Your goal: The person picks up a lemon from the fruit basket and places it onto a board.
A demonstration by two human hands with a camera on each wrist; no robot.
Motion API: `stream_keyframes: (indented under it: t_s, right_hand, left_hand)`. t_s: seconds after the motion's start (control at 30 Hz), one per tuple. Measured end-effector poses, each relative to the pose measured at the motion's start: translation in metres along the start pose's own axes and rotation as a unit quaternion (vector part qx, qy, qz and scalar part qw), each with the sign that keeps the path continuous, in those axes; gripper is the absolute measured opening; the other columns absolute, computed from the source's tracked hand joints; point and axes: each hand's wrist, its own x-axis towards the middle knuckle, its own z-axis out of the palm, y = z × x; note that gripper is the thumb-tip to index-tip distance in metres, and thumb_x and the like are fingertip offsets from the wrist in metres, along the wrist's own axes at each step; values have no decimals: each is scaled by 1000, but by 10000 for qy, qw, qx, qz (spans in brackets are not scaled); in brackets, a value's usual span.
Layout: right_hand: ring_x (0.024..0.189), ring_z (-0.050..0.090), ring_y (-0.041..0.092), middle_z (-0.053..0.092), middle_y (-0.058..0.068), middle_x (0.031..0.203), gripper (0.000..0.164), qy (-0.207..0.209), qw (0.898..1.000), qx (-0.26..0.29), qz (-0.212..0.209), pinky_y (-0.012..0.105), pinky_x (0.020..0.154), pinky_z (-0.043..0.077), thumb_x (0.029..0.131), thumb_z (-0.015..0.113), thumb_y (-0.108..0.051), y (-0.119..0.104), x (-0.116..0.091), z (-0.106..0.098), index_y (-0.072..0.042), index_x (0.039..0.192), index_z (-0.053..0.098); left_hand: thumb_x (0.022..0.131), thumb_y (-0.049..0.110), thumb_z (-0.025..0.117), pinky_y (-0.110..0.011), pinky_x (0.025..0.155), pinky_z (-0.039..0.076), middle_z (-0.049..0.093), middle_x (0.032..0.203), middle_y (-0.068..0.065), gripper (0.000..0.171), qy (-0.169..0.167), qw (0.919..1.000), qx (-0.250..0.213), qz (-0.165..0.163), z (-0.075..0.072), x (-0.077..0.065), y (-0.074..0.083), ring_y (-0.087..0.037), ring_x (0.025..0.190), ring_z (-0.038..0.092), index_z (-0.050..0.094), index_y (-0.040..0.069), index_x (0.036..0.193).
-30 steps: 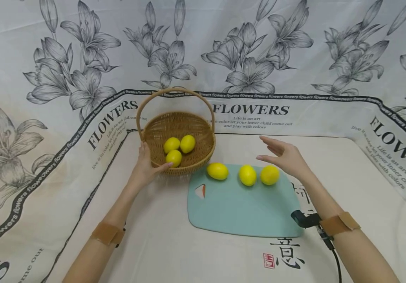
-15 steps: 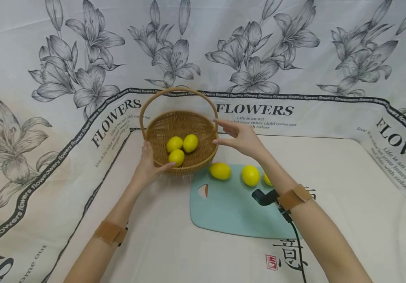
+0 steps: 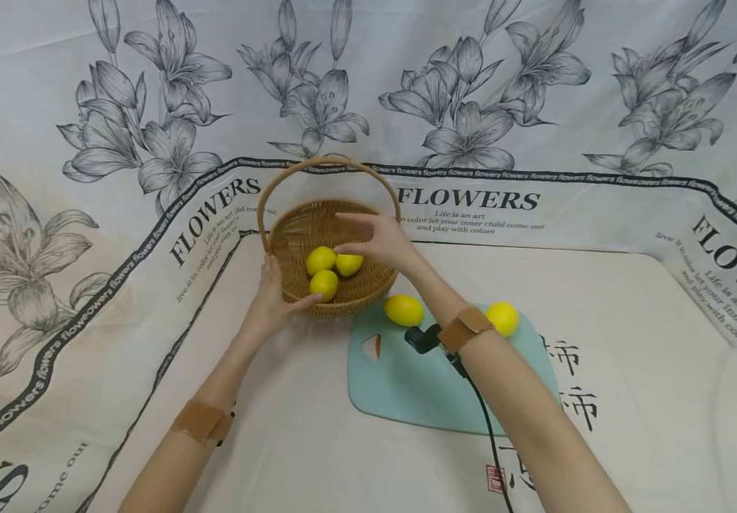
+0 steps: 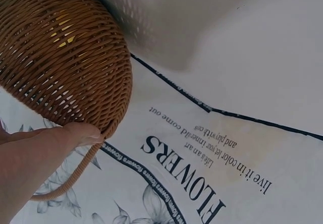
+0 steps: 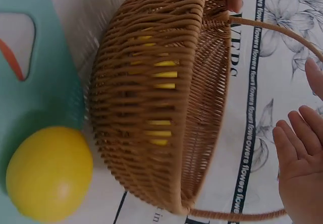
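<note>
A brown wicker basket [image 3: 378, 283] with a tall handle stands at the back, tilted toward me, with three yellow lemons [image 3: 324, 286] inside. My left hand [image 3: 270, 303] holds its left rim, the thumb along the front edge; in the left wrist view, a digit of that hand [image 4: 50, 146] lies against the rim near the handle's base. Over the basket's opening hovers my right hand [image 3: 378, 241], thumb and fingers apart, nothing between them. It partly covers one lemon in the head view. The right wrist view shows its palm [image 5: 305, 176] bare, above the basket's mouth.
A teal cutting board [image 3: 400, 392] lies right of the basket. On it sit a lemon [image 3: 404, 311] near the basket and another lemon [image 3: 502, 318] beyond my right forearm. A black cable [image 3: 485, 413] trails from the right wrist's camera. A floral cloth [image 3: 471, 206] rises behind.
My right hand has swept left from above the board's right end to over the basket's opening. Its forearm now hides the board's middle lemon. The left hand keeps its place on the basket.
</note>
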Motion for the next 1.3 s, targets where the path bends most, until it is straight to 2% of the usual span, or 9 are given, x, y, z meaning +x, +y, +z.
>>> stream_keyframes:
  t_s: [0.27, 0.43, 0.57, 0.7, 0.93, 1.3]
  right_hand:
    - [125, 51, 29, 53, 10, 139, 61, -124, 9987, -465, 167, 40, 102, 44, 85, 76, -29, 8, 19, 33, -13, 140, 53]
    - [123, 52, 29, 56, 11, 136, 60, -221, 9959, -678, 549, 41, 101, 45, 85, 76, -31, 16, 23, 53, -13, 138, 55]
    - [125, 51, 31, 55, 14, 137, 59, -326, 9932, -767, 816, 41, 102, 44, 85, 76, -25, 22, 24, 64, -9, 138, 54]
    - [127, 49, 31, 54, 14, 137, 59, -381, 9901, -849, 1048, 40, 103, 43, 85, 76, -19, 25, 23, 73, -4, 137, 53]
    - [123, 52, 31, 54, 15, 136, 61, -504, 9829, -939, 1503, 36, 97, 48, 84, 77, -18, 28, 24, 86, -3, 138, 52]
    - [124, 50, 32, 55, 16, 136, 63, -657, 9750, -1260, 1708, 37, 100, 45, 81, 79, -19, 33, 25, 95, 0, 136, 53]
  left_hand:
    - [81, 61, 66, -55, 114, 14, -19, 157, -14, 121, -24, 10000, 13, -23, -1, -1, 1, -35, 145, -5, -12, 2, 151]
    - [81, 59, 67, -56, 114, 15, -19, 157, -15, 121, -4, 10000, -23, -30, 1, -1, 0, -36, 144, -5, -13, 2, 151]
    - [81, 60, 67, -56, 113, 16, -20, 157, -15, 121, 11, 10000, -10, 12, 2, -1, -1, -37, 144, -4, -12, 1, 151]
    - [81, 61, 67, -56, 113, 18, -20, 157, -15, 121, 57, 10000, 35, 72, 2, -2, -1, -37, 144, -2, -11, 1, 151]
    - [81, 59, 68, -55, 113, 20, -19, 157, -15, 120, 86, 9999, 64, 93, 3, -4, -1, -37, 144, -2, -9, 0, 151]
    - [82, 56, 69, -53, 114, 18, -18, 157, -16, 119, 164, 9998, 2, 117, 4, -4, -1, -35, 145, -4, -8, -2, 151]
